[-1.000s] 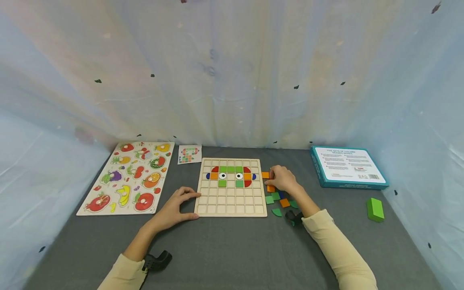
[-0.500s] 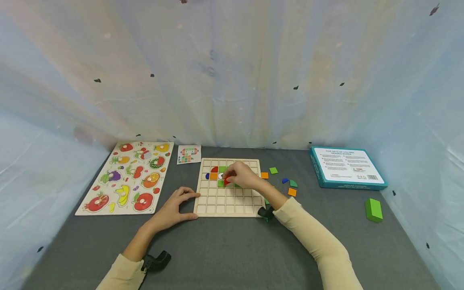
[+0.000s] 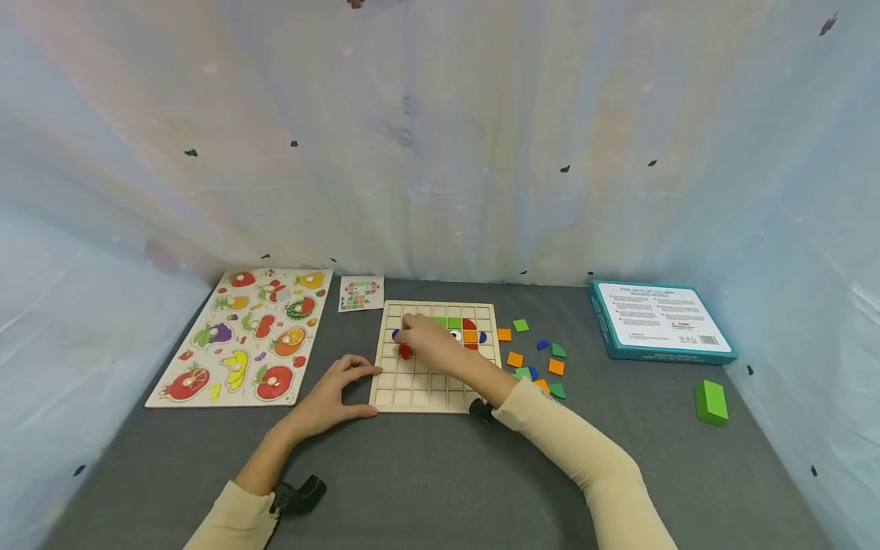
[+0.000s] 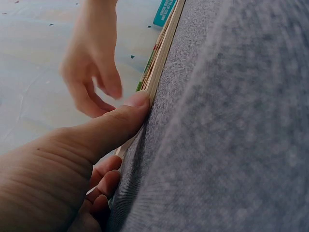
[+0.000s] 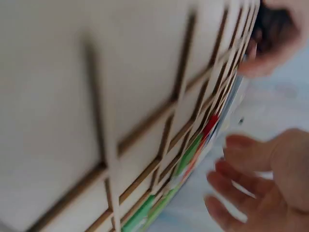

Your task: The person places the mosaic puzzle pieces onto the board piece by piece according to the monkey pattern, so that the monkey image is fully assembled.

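Observation:
A wooden grid board (image 3: 440, 389) lies on the grey table with coloured tiles in its upper rows. My left hand (image 3: 333, 397) rests against its lower left edge; the thumb (image 4: 128, 111) touches the rim in the left wrist view. Over the board's upper left is my right hand (image 3: 429, 344), hiding several tiles. In the right wrist view, the fingers of the right hand (image 5: 260, 183) are loose, apart from the board, with nothing seen between them. A red tile (image 3: 406, 351) sits in the board just below these fingers. Green tiles (image 3: 448, 322) and an orange tile (image 3: 470, 336) show to the right.
Loose orange tiles (image 3: 556, 367), green and blue ones lie right of the board. A pattern card (image 3: 361, 293) is behind it, a fruit puzzle board (image 3: 278, 347) at left. A teal and white box (image 3: 663, 321) and a green block (image 3: 711, 402) are at right.
The right hand went from the loose tiles to the board, carrying a red tile leftward. That tile now lies in the board, out of the fingers. The left hand stayed in place.

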Demonstrator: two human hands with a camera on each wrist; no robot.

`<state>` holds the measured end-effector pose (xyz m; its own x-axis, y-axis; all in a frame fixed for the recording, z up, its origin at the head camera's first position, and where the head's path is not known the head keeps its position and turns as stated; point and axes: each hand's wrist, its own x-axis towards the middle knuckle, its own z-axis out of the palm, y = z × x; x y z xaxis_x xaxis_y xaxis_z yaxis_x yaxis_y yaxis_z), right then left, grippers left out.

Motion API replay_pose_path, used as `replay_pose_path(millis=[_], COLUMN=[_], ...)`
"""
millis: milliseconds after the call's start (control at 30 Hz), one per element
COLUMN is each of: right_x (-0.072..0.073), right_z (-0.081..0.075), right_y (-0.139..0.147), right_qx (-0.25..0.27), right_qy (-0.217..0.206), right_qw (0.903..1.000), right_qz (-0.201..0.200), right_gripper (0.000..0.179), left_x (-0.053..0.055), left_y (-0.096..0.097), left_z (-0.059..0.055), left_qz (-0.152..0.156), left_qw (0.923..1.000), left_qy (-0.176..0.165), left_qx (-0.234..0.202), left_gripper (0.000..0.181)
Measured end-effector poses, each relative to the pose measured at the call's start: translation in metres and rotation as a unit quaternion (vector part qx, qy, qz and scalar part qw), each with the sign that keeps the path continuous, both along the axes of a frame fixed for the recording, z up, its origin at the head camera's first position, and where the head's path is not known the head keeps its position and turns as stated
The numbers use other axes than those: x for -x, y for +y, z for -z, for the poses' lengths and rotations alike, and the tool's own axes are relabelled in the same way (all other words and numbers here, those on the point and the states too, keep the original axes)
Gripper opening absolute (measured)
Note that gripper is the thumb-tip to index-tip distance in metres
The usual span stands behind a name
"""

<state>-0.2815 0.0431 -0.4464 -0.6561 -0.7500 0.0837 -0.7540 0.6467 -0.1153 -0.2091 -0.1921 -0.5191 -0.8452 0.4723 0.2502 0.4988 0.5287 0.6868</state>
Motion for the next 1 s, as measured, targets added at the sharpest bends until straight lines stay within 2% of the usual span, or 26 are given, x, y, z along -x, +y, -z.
replay_pose_path(millis=[67,133,267,367,467,767,1000], right_x=[-0.014,-0.028,-0.049,-0.055,-0.054,-0.040,-0.034], right_z=[-0.001,-0.002,0.002,0.007,0.010,0.010,0.015], right_y=[0.000,0.000,0.002,0.006,0.010,0.021,0.027], right_qx=[-0.037,-0.077,-0.142,-0.157,-0.135,-0.091,-0.061], right_qy=[0.053,0.066,0.002,-0.043,-0.063,-0.087,-0.080], right_qw=[0.9978,0.9945,0.9896,0.9866,0.9888,0.9908,0.9930], right_qz=[0.014,0.026,0.024,0.008,-0.009,-0.050,-0.063], right_gripper=[0.019,0.026,0.060,0.070,0.069,0.067,0.063], left_x=[0.000,0.000,0.001,0.001,0.000,0.000,0.000], left_y=[0.000,-0.001,-0.001,0.000,0.000,0.000,0.000], left_z=[-0.001,-0.002,-0.003,-0.003,-0.003,-0.005,-0.004], left_qz=[-0.002,-0.006,-0.009,-0.006,-0.004,-0.003,-0.005], left_qw=[1.0000,1.0000,0.9999,0.9998,0.9997,0.9997,0.9997], left_qy=[0.001,0.001,-0.008,-0.019,-0.024,-0.023,-0.024], left_qx=[0.002,0.002,-0.001,0.004,0.007,0.005,0.005], left_gripper=[0.062,0.062,0.063,0.064,0.065,0.064,0.064])
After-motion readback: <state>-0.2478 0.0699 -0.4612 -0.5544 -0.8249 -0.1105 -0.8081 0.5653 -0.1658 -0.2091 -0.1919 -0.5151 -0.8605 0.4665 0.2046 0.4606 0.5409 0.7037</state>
